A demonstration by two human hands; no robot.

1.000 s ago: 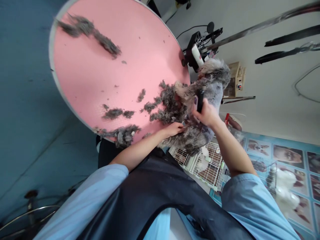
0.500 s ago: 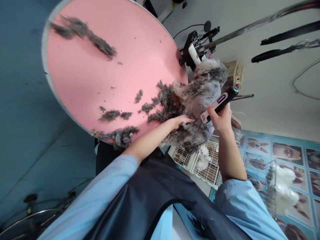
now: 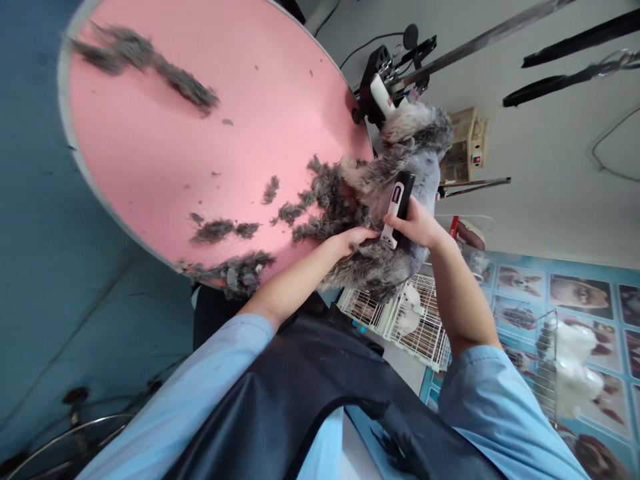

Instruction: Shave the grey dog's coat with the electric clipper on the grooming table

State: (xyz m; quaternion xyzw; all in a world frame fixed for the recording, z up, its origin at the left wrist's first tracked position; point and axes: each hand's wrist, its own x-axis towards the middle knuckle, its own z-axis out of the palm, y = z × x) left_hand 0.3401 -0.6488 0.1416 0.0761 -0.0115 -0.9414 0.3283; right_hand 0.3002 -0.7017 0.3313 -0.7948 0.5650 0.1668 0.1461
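Note:
A small grey dog (image 3: pixel 400 167) stands at the right edge of a round pink grooming table (image 3: pixel 210 107). My right hand (image 3: pixel 417 227) is closed round a white and black hair clipper (image 3: pixel 397 203), whose head lies against the dog's flank. My left hand (image 3: pixel 353 239) rests on the dog's fur low on its body, fingers curled into the coat. Cut grey fur (image 3: pixel 320 207) is heaped on the table beside the dog.
More tufts of fur (image 3: pixel 145 63) lie at the table's far side and at its near rim (image 3: pixel 235 270). A black tool holder (image 3: pixel 380 87) with a white bottle is clamped by the dog's head. A white wire cage (image 3: pixel 410 323) stands below on the floor.
The clipper, lifted off and tilted sideways half a second ago, has come back down against the dog's side. My left hand stayed on the fur. The view has shifted slightly.

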